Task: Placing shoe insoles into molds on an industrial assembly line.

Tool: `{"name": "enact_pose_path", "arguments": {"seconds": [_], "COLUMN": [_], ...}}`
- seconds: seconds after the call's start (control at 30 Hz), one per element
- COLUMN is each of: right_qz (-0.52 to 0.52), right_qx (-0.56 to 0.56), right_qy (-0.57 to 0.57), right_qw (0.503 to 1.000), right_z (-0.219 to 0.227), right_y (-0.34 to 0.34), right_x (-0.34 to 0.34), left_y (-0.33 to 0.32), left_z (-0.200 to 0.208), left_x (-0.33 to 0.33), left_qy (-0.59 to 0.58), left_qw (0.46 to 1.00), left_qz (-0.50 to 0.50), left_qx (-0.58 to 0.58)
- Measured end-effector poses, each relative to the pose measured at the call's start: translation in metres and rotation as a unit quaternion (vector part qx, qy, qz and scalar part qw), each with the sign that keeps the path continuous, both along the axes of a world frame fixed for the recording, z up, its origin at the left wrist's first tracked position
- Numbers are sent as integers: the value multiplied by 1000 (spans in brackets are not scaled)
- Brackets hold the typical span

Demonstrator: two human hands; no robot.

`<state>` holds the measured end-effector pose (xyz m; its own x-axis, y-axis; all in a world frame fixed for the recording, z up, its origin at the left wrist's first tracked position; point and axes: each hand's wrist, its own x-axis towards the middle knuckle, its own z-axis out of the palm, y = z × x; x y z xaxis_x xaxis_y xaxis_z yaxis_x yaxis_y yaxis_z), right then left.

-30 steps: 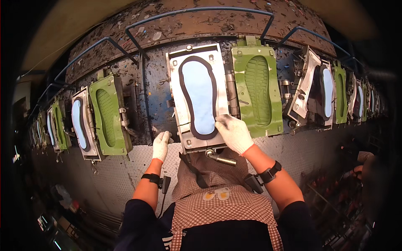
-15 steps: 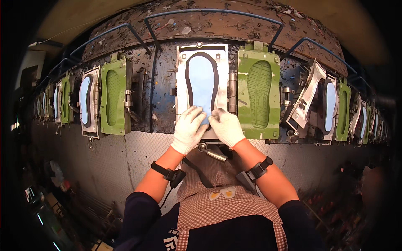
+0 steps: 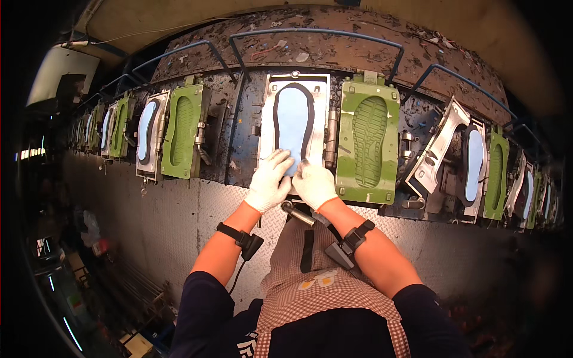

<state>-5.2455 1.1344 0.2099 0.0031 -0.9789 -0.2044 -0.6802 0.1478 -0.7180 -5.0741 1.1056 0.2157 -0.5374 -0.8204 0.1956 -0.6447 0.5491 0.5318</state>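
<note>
A pale blue sole-shaped sheet (image 3: 293,116) with a black rim (image 3: 310,119) around it lies in an open metal mold plate (image 3: 321,110) in front of me. My left hand (image 3: 270,182), in a white knit glove, rests on the heel end with its fingers stretched over the blue sheet. My right hand (image 3: 314,182), gloved alike, is closed at the right side of the heel, its fingertips pinched at the black rim. Both hands cover the heel end. Hinged to the plate's right side is a green mold half (image 3: 367,143) with a ribbed sole cavity.
More open molds, such as a green half (image 3: 184,131) to the left and a tilted metal frame (image 3: 440,143) to the right, line the bench. Blue rails (image 3: 316,31) run behind them, before a scrap-strewn brown surface (image 3: 262,45). A metal handle (image 3: 298,213) juts out below my hands.
My view has turned slightly, so the molds appear shifted and tilted. Both hands stay at the heel end; my right fingers are curled tighter at the rim.
</note>
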Motion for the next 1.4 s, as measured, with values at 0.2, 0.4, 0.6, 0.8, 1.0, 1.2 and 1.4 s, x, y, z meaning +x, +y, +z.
{"name": "enact_pose_path", "arguments": {"seconds": [0.2, 0.4, 0.6, 0.8, 1.0, 1.2, 1.4], "right_qz": [52, -314, -346, -319, -161, -88, -143], "right_qx": [105, 474, 456, -32, -44, 47, 47], "right_qy": [-92, -28, 221, 331, 465, 405, 261], "right_qw": [989, 822, 790, 888, 869, 909, 954], "right_z": [13, -23, -18, 29, 21, 3, 9], "right_y": [79, 253, 336, 203, 39, 27, 27], "right_x": [-49, -153, -241, -332, -408, -469, -476], "left_y": [-55, -161, -174, -172, -166, 11, 88], "left_z": [2, -5, -7, -12, -24, 7, -25], "left_x": [-34, -84, -76, -97, -80, -204, -356], "left_qy": [-70, -95, -171, -221, -198, 53, 84], "left_qw": [996, 994, 984, 974, 978, 993, 976], "left_qz": [17, 33, 47, 35, 32, -99, 110], "left_qx": [-44, -46, -26, -42, -54, 39, 166]}}
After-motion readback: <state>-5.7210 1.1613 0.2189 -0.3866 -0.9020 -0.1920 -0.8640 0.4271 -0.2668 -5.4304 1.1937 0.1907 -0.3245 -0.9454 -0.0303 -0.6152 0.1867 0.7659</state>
